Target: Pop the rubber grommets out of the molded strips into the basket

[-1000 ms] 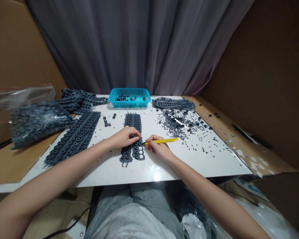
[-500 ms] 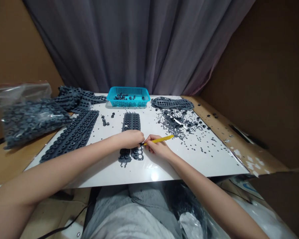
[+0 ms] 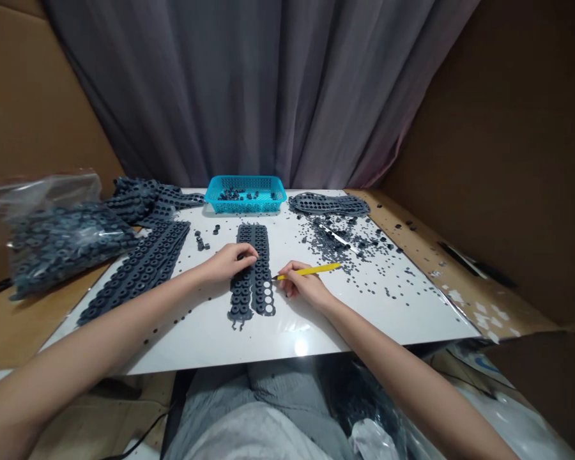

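Observation:
Two dark grey moulded rubber strips (image 3: 253, 237) with rows of round ring parts lie side by side on the white table. Along the near right edge of the right-hand strip, several holes show white where rings are gone. My left hand (image 3: 230, 260) rests over the strips' middle, thumb and fingers apart with nothing visible between them. Just right of the strips, my right hand (image 3: 305, 285) is closed around a yellow pen-shaped tool (image 3: 319, 269). Its dark tip points left at the strip's edge, beside the holes.
A blue basket (image 3: 246, 207) with small dark pieces stands at the back. Stacked strips (image 3: 137, 271) and a clear bag of rings (image 3: 71, 233) are at left. On the right lie small scraps (image 3: 333, 239), a white stick (image 3: 338, 237) and more strips (image 3: 333, 204).
My left hand has drawn back left from the tool tip, and its fingers have loosened. More of the right strip's edge shows. My right hand keeps the yellow tool in nearly the same place.

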